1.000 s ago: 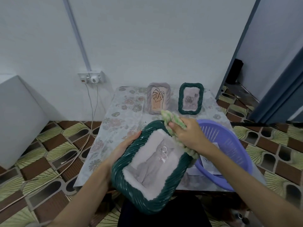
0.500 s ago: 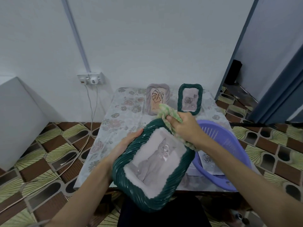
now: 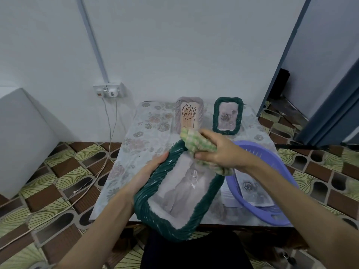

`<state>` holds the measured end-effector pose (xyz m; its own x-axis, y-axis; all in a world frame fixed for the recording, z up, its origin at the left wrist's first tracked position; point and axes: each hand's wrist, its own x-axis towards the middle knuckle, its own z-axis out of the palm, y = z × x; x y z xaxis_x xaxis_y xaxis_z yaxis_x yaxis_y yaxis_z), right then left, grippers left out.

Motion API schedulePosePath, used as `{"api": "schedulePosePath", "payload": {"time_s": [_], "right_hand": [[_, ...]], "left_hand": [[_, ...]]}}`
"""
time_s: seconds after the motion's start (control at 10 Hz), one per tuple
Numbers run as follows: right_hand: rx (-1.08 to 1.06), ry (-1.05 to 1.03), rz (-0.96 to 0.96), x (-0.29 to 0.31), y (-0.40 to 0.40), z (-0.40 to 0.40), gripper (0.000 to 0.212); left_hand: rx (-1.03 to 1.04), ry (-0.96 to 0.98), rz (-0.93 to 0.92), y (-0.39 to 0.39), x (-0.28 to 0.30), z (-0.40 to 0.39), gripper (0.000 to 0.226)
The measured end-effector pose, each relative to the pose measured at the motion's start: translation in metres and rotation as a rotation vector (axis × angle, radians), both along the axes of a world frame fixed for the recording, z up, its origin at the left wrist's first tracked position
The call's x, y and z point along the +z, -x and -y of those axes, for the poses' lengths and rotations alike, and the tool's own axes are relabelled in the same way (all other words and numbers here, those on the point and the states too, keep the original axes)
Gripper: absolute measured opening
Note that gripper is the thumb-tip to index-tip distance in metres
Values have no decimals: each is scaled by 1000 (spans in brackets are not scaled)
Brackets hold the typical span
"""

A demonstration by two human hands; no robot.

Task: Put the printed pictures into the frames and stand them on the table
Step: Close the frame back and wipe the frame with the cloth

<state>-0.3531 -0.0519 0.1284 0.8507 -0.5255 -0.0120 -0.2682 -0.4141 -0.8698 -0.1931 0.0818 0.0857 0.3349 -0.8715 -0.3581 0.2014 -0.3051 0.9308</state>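
A large dark green woven frame (image 3: 155, 193) with a grey cat picture (image 3: 182, 189) in it is tilted over the table's front edge. My left hand (image 3: 149, 171) grips its left rim. My right hand (image 3: 219, 152) holds a bunched green checked cloth (image 3: 196, 142) against the frame's top right corner. At the back of the table stand a grey frame with a leaf drawing (image 3: 189, 114) and a small green frame with a rose picture (image 3: 228, 115).
A purple plastic basket (image 3: 281, 166) sits on the right of the flower-patterned table (image 3: 139, 144), with printed rose pictures (image 3: 252, 189) inside. A wall socket with cables (image 3: 108, 90) hangs at the left. A blue door (image 3: 318, 74) is at the right. Patterned floor surrounds the table.
My right hand has slid the cloth up and left along the frame's top right edge. The frame has tilted slightly, with my left hand still on its rim.
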Motion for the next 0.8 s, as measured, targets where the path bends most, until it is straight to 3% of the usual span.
{"api": "schedulePosePath", "payload": {"time_s": [0.1, 0.2, 0.4, 0.5, 0.6, 0.7, 0.8], "right_hand": [[-200, 110, 95, -7, -8, -4, 10], [-333, 48, 90, -9, -16, -3, 37], [-280, 58, 50, -3, -16, 3, 30], [-242, 110, 66, 9, -15, 8, 38], [-197, 194, 52, 23, -16, 11, 43], [-161, 257, 35, 32, -21, 14, 42], [-159, 353, 21, 38, -28, 14, 44]], "left_hand": [[0, -46, -83, 6, 4, 10, 53], [3, -98, -16, 8, 4, 3, 52], [-137, -131, -26, 4, 3, -10, 53], [-238, -139, -52, -2, 6, -16, 52], [-283, -105, -80, -13, 6, -21, 71], [-358, -35, -152, -14, 7, -24, 45], [-367, 46, -160, -8, 3, -24, 51]]}}
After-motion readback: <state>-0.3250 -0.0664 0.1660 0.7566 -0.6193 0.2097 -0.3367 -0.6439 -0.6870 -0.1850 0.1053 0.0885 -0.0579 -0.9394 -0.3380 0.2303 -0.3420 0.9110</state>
